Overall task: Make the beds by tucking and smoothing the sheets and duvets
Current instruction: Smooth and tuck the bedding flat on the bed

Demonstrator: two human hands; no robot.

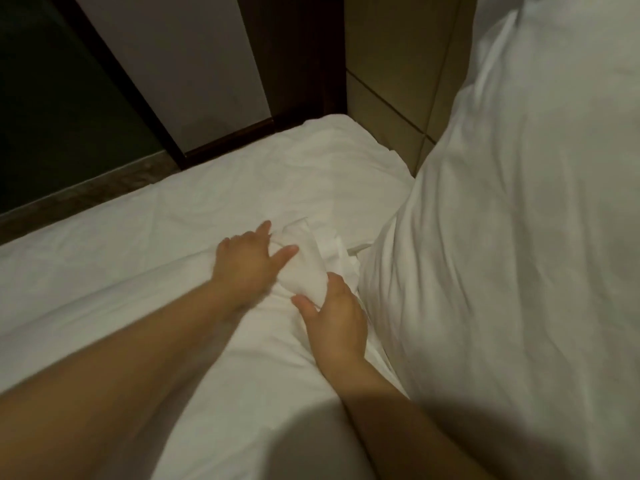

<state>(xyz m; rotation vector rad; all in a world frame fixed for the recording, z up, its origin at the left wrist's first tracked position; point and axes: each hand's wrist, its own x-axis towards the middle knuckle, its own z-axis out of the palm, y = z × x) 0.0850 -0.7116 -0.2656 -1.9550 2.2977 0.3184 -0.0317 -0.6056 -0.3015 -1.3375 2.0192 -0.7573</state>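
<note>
— Two hands on one bunched fold of sheet (306, 261)?
— Yes: right hand (334, 318) pinches its near end; left hand (247, 263), blurred, seems spread flat against it.
— And the duvet (519, 237)?
— Heaped just right, hiding that side of the mattress.

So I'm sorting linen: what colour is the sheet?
Plain white, no pattern; the sheet shows best in the head view.
</note>
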